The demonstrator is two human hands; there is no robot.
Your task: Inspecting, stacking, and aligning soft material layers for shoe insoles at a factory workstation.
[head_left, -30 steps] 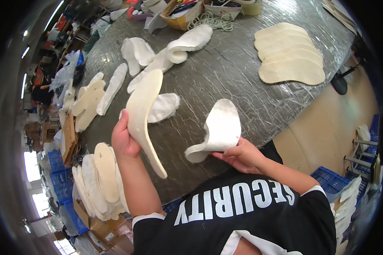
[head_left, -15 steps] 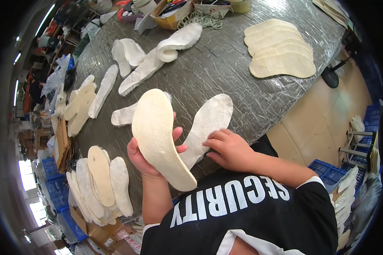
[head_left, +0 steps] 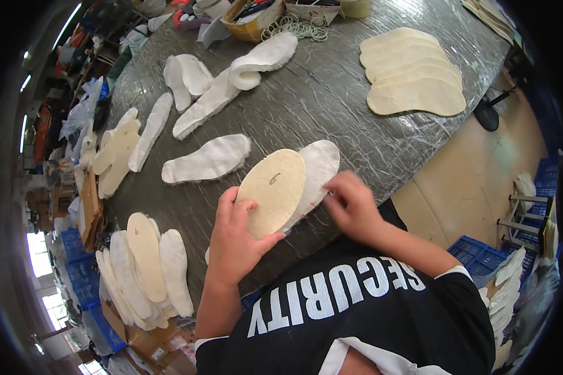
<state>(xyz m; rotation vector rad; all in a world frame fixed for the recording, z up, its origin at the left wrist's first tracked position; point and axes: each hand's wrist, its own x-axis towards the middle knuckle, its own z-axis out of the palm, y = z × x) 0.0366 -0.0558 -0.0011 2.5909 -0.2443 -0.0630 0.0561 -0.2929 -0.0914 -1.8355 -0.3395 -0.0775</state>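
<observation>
One tan insole [head_left: 272, 192] overlaps one white insole [head_left: 316, 169] at the desk's [head_left: 331, 100] six-o'clock edge; the left hand [head_left: 234, 240] has its fingers clamped on the tan one, while the right hand [head_left: 351, 206] pinches the white one. Five tan insoles [head_left: 410, 72] lie stacked at two o'clock, and another white insole [head_left: 207, 159] lies just at nine o'clock of the pair.

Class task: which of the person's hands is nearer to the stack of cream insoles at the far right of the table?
Right. The right hand lies on the stack's side, though well short of it; the left hand, holding the tan insole, is farther off.
</observation>
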